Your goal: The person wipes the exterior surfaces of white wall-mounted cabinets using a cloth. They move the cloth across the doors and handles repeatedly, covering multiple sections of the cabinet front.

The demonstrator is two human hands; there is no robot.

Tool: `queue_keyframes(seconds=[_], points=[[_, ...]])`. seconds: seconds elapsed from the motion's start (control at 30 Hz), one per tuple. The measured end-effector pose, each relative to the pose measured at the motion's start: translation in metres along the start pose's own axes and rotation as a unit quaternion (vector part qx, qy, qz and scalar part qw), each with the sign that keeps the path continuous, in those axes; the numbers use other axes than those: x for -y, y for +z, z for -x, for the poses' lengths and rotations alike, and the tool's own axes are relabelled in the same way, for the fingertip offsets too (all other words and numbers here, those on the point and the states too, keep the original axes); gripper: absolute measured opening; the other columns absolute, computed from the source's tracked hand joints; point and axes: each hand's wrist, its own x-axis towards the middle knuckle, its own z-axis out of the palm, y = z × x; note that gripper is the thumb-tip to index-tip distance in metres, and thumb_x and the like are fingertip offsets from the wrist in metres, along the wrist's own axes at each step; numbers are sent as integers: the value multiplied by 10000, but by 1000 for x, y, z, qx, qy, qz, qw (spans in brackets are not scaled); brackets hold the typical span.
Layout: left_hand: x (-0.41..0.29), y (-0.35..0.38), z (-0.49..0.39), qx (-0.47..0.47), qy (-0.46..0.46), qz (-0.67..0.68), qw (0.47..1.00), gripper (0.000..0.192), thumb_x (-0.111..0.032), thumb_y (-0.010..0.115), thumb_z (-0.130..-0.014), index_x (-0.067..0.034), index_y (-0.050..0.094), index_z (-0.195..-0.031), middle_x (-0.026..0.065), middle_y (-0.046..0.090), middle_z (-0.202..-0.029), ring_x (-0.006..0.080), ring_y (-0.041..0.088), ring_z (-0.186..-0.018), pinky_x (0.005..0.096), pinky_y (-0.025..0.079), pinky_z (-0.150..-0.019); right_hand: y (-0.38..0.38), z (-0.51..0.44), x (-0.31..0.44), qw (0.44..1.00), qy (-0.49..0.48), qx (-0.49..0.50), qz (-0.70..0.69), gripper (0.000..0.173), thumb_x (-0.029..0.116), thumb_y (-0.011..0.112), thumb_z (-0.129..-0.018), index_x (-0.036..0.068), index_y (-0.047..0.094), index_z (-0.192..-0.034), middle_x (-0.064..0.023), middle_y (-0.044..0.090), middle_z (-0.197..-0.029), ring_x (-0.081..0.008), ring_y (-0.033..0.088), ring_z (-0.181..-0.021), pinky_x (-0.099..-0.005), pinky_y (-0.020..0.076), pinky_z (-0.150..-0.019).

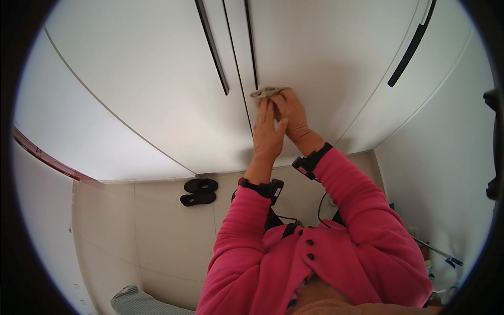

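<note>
A bunched, light grey cloth [269, 92] lies against a white cabinet door [315, 51], just below the lower end of a long black door handle [252, 47]. My right hand [291, 112] is closed on the cloth, its fingers bent over it. Beside it, partly overlapping, my left hand [269, 134] reaches up with its fingertips at the cloth's lower edge; whether these fingers grip it I cannot tell. Both wrists bear black straps with small boxes.
Further black handles [212, 47] [411, 55] stand out from the doors. A pair of black shoes [199, 192] is on the tiled floor [169, 236]. At lower left lies a striped fabric item [149, 303]; a blue-ended metal tool [437, 250] leans at lower right.
</note>
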Motion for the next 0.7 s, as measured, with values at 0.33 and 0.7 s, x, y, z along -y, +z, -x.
queue_keyframes(seconds=[0.33, 0.7], points=[[52, 4, 37, -39, -50, 107, 992, 665, -377, 512, -1019, 13, 319, -1521, 237, 230, -1617, 395, 249, -1486, 424, 256, -1191, 26, 18, 22, 992, -24, 119, -40, 135, 130, 626, -835, 108, 641, -967, -52, 567, -971, -271, 610, -956, -376, 561, -730], [-34, -6, -8, -3, 47, 114, 992, 680, -357, 551, -1005, 47, 320, -1501, 263, 275, -1583, 407, 260, -1475, 447, 263, -1186, -18, -8, -4, 977, 112, -10, -181, 174, 78, 660, -854, 76, 644, -1027, -102, 650, -1001, -297, 643, -907, -387, 533, -765]])
